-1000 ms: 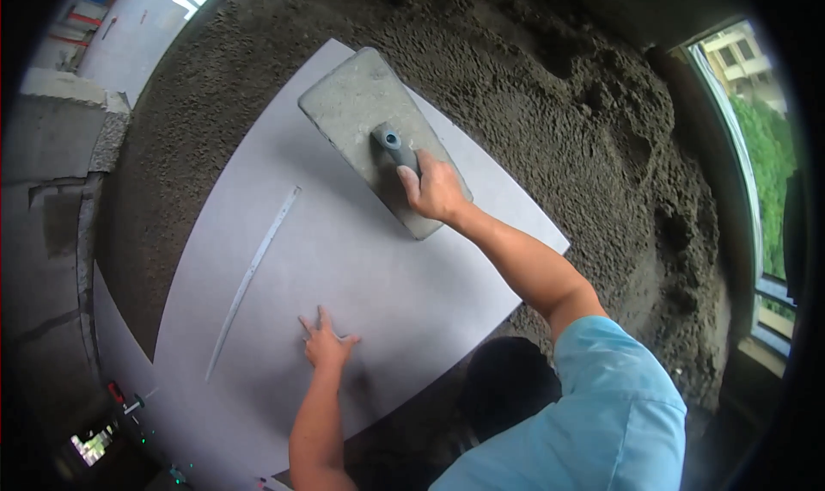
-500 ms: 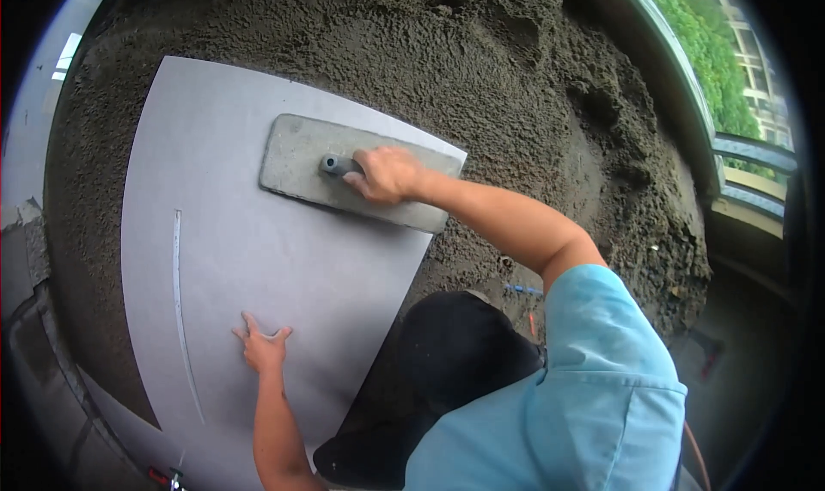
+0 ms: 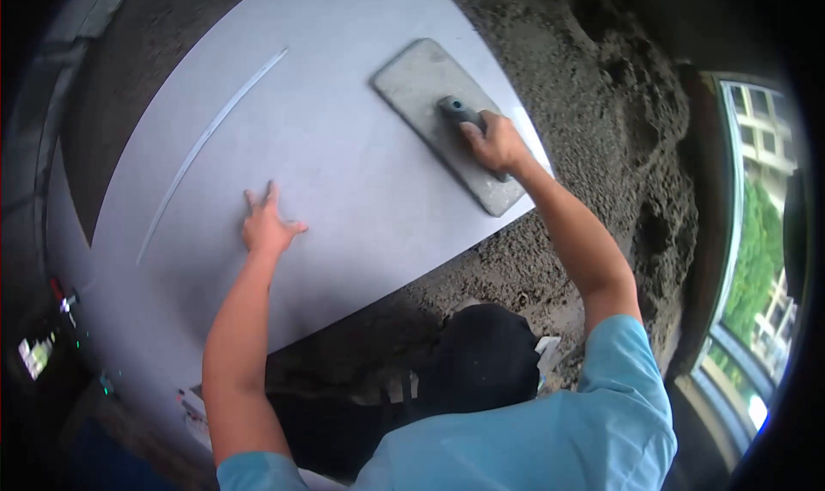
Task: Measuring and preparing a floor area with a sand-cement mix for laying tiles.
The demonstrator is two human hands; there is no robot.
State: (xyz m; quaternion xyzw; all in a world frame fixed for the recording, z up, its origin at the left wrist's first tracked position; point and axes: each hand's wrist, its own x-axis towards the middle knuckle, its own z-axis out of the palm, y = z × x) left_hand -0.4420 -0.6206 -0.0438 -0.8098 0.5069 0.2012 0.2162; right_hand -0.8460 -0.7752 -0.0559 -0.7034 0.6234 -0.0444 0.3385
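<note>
A large light-grey tile (image 3: 344,259) lies on a bed of coarse dark mortar (image 3: 584,87). On its right part a grey rectangular float (image 3: 421,74) rests flat, set at a slant beside the tile's right edge. My right hand (image 3: 498,144) is wrapped round the float's dark tubular handle (image 3: 459,109). Further left, my left hand (image 3: 268,226) presses on the bare tile, fingers spread and holding nothing. Left of that hand, a long narrow white strip (image 3: 209,132) shows on the tile's surface.
My dark-clothed knee (image 3: 490,353) is close to the tile's near edge. A window frame (image 3: 729,259) stands at the right. Near the left rim a small red and silver tool (image 3: 62,297) shows, too blurred to name.
The whole view has swung round, so tile, float and strip appear turned clockwise. My right hand stays on the float's handle, near the tile's edge; my left hand remains spread on the tile.
</note>
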